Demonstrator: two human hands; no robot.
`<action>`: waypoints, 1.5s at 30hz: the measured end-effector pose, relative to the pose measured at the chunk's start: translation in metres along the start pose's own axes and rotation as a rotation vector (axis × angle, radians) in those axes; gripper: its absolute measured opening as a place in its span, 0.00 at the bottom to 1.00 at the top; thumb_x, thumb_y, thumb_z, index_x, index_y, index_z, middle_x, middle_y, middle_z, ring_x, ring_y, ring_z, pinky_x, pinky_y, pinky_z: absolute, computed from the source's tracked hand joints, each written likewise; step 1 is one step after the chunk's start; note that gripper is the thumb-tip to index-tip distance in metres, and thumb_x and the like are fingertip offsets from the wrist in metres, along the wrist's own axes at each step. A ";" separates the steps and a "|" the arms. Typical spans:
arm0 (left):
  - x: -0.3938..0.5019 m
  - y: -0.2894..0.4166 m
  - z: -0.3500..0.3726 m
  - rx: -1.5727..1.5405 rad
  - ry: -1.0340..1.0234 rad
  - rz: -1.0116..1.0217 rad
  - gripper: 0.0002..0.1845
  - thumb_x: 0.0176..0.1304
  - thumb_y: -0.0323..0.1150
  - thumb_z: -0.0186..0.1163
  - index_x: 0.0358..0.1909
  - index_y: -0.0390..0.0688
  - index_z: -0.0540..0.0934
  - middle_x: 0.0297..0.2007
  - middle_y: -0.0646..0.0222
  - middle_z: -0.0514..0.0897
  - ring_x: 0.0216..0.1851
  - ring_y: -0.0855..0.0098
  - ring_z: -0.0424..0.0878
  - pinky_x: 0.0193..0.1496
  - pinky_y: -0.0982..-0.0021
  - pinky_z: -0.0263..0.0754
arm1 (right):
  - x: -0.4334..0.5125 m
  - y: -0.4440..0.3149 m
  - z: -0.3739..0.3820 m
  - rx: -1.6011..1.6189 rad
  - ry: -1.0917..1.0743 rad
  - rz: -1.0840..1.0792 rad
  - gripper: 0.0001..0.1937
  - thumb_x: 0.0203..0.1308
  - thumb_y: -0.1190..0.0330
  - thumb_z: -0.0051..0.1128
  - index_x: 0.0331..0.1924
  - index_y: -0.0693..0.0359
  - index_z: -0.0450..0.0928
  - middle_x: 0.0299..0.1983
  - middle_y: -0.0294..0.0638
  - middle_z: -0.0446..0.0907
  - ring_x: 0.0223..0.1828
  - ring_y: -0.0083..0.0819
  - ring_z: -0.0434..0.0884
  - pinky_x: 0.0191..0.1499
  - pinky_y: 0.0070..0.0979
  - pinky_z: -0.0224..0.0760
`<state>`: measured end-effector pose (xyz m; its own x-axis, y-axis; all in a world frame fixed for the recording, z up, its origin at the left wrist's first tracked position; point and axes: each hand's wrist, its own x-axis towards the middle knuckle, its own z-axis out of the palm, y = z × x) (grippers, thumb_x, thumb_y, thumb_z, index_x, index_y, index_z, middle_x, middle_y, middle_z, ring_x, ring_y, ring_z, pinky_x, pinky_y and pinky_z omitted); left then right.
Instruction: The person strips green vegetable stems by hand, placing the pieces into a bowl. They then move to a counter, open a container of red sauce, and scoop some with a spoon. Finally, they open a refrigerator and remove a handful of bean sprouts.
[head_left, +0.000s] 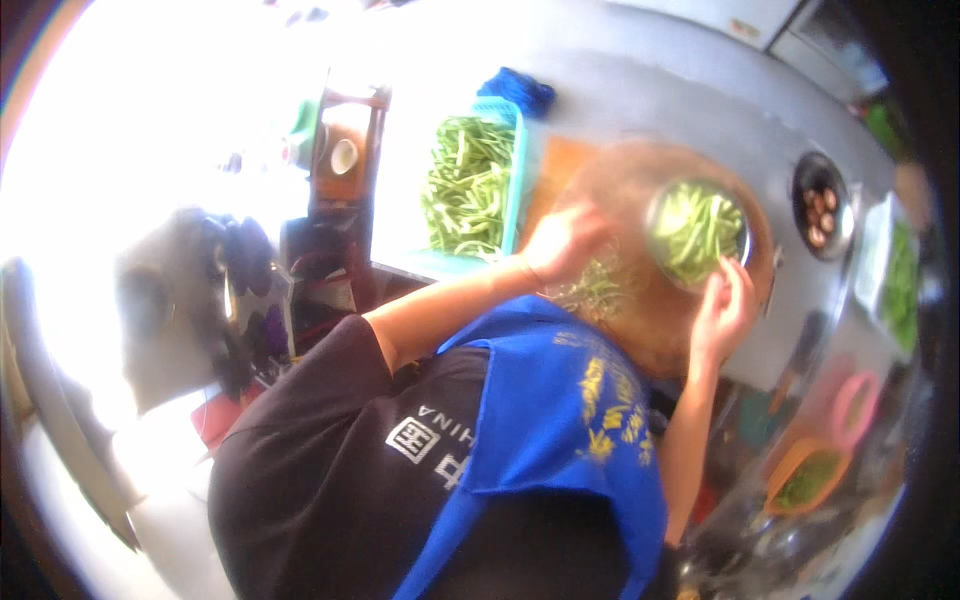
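Note:
On a round wooden chopping block (645, 322) stands a metal bowl (747, 241) filled with light green beans or cut green strips (694, 225). My right hand (724, 307) is at the bowl's near right rim, fingertips close together by the green pieces; whether they hold one is unclear. Over the left part of the block is my left hand (570, 240), blurred, with its fingers curled. A small pile of thin green scraps (596, 292) lies just beside it. Left of the block, a turquoise plastic basket (514, 202) holds many long green beans (469, 187).
A blue cloth or net bag (517, 91) lies behind the basket. To the right are a metal bowl with several brown round items (820, 216), a white container of greens (874, 255), a pink basin (855, 409) and an orange basket (806, 476). Glare washes out the left.

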<state>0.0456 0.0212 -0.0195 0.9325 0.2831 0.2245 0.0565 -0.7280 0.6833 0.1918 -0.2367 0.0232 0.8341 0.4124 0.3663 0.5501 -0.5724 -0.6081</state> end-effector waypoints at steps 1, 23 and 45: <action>-0.006 -0.028 -0.016 0.079 0.016 -0.226 0.05 0.63 0.29 0.64 0.40 0.45 0.84 0.36 0.58 0.81 0.40 0.51 0.82 0.40 0.51 0.80 | -0.012 0.004 -0.002 0.035 0.008 0.031 0.12 0.69 0.76 0.64 0.54 0.60 0.88 0.54 0.41 0.88 0.47 0.34 0.85 0.46 0.28 0.78; -0.044 -0.014 -0.037 0.000 -0.047 0.153 0.17 0.60 0.24 0.68 0.51 0.49 0.90 0.37 0.65 0.86 0.40 0.61 0.87 0.44 0.61 0.84 | -0.038 -0.075 0.081 0.652 -0.623 0.295 0.08 0.72 0.74 0.63 0.50 0.66 0.85 0.38 0.41 0.89 0.39 0.24 0.86 0.42 0.26 0.79; -0.036 0.007 -0.024 -0.960 -0.024 -0.579 0.12 0.74 0.37 0.65 0.40 0.38 0.89 0.29 0.69 0.88 0.31 0.77 0.84 0.37 0.72 0.79 | -0.073 -0.003 0.064 0.223 -0.741 0.401 0.09 0.74 0.67 0.62 0.48 0.62 0.87 0.39 0.34 0.89 0.27 0.15 0.77 0.30 0.14 0.69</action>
<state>0.0037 0.0209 -0.0065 0.8620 0.4032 -0.3073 0.1948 0.2962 0.9350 0.1268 -0.2196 -0.0471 0.6792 0.6084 -0.4106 0.1350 -0.6534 -0.7449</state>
